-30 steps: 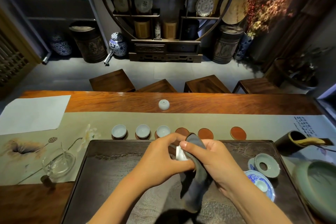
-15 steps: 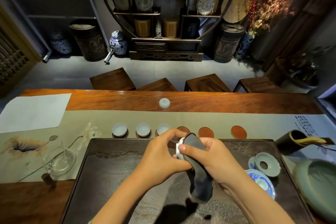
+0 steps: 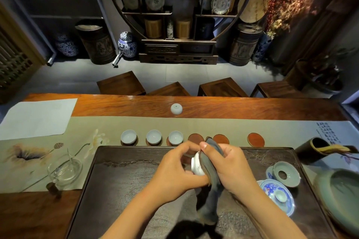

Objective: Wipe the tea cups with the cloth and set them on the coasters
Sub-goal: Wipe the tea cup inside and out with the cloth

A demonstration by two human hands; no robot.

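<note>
Left hand: fingers curled round a white tea cup, tipped sideways.
Right hand: pinching dark cloth against the cup's mouth.
Coasters: three hold cups, three bare.

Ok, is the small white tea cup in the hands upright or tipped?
Tipped. The small white tea cup lies sideways, mouth against the dark grey cloth, base toward the left hand.

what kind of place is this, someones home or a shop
Most likely a tea room or tea shop, though a home tea corner is possible. A long wooden table carries a dark tea tray and a row of cups on coasters, and the round display shelf behind holds plates and canisters.
</note>
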